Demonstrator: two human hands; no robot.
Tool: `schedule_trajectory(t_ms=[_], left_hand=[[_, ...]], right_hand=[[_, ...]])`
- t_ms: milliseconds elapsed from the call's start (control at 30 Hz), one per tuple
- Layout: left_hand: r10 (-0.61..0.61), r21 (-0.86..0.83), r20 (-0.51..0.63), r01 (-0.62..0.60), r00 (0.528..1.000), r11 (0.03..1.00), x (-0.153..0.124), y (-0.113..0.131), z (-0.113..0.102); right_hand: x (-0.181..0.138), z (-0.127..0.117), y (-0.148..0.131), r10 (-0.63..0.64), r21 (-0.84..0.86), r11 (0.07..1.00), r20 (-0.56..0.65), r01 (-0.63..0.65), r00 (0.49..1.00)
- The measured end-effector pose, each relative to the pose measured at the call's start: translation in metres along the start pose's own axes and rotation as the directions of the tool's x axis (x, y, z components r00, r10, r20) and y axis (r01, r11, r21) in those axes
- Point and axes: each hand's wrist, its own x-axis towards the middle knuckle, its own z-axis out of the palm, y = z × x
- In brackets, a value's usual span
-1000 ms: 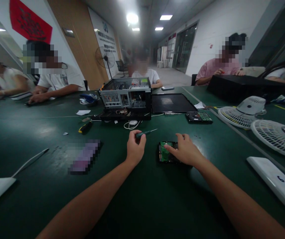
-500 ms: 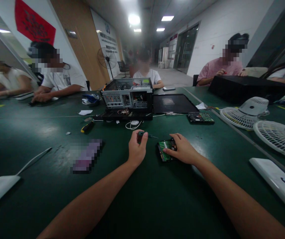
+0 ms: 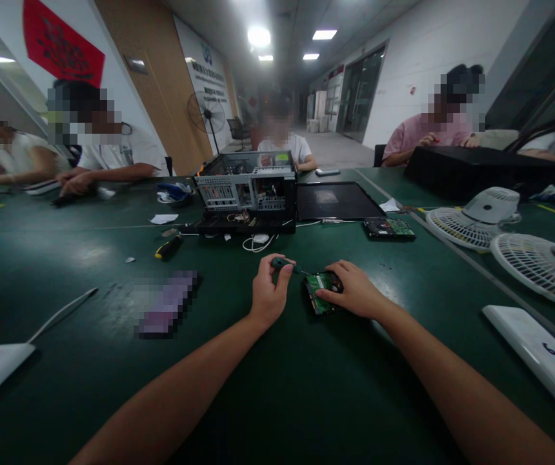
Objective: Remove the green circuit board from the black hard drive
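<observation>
My left hand [image 3: 268,292] is closed round a small green-handled screwdriver [image 3: 282,263], its thin tip angled down to the right onto a hard drive. The hard drive [image 3: 319,289] lies on the green table with its green circuit board facing up. My right hand [image 3: 353,290] rests on the drive's right side, fingers curled over its top edge and holding it in place. Both forearms reach in from the bottom of the view.
An opened computer case [image 3: 246,190] stands beyond, with a black side panel [image 3: 335,201] and a second hard drive [image 3: 388,228] to its right. A yellow-black screwdriver [image 3: 168,246] lies left. Two white fan grilles [image 3: 475,219] and a white device [image 3: 534,355] sit right. Several people sit around the table.
My right hand has drawn the hard drive left and turned it. My left hand has tipped the screwdriver from pointing up-right to pointing down onto the drive.
</observation>
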Motion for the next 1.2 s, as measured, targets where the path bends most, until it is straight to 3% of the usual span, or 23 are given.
schedule_trajectory(t_ms=[800,1200], left_hand=[[0.009,-0.006,-0.001,-0.009,1.0,1.0,0.0014,-0.0063,0.0014],[0.072,0.161,0.013,-0.073,0.997,0.984,0.0042,-0.0035,0.0]], right_hand=[[0.0003,0.0038,0.0038,-0.006,-0.029,1.0,-0.01,0.006,1.0],[0.001,0.0059,0.0061,-0.007,-0.023,1.0,-0.021,0.007,1.0]])
